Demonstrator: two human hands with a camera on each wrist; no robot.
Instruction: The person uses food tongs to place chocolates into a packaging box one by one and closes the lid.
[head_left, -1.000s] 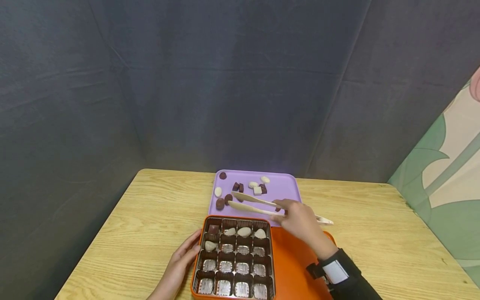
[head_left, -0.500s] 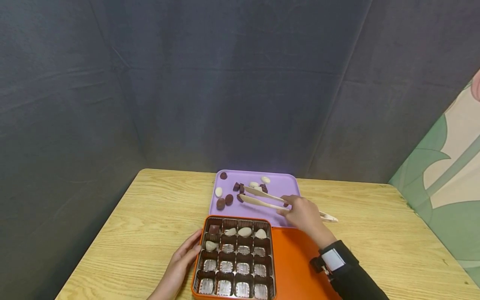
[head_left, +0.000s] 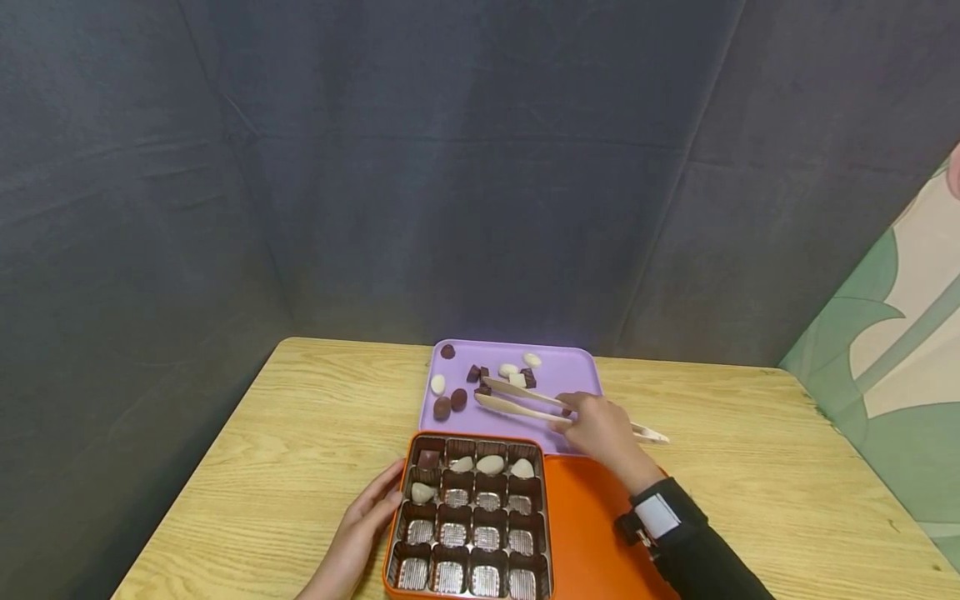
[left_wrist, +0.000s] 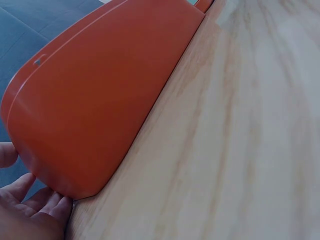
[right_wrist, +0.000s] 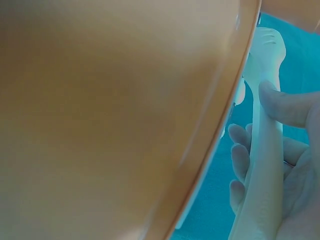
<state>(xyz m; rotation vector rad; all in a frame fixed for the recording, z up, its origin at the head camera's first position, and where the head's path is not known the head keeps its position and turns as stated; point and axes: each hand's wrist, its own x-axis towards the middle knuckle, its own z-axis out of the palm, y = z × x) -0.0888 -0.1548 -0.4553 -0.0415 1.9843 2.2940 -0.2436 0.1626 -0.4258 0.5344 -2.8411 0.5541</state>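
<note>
My right hand (head_left: pixel 603 429) grips cream-coloured tongs (head_left: pixel 525 410), thumb on one arm and fingers curled round the other in the right wrist view. The tong tips are spread over a purple tray (head_left: pixel 566 371), right at a dark chocolate (head_left: pixel 482 390). More dark and white chocolates lie there, including a white square one (head_left: pixel 517 380). My left hand (head_left: pixel 362 525) rests against the left wall of an orange tin box (left_wrist: pixel 100 100), its fingertips touching the corner. The divided brown insert (head_left: pixel 468 521) holds a dark square chocolate (head_left: pixel 428 459) and several pale ones.
An orange lid (head_left: pixel 592 525) lies right of the tin box, under my right forearm. The tray sits just behind box and lid on a wooden table (head_left: pixel 300 433). A dark curtain (head_left: pixel 450 183) hangs behind the table.
My right hand has moved the tongs slightly right, from beside the round dark chocolates to the small dark chocolate mid-tray. My left hand stays at the box.
</note>
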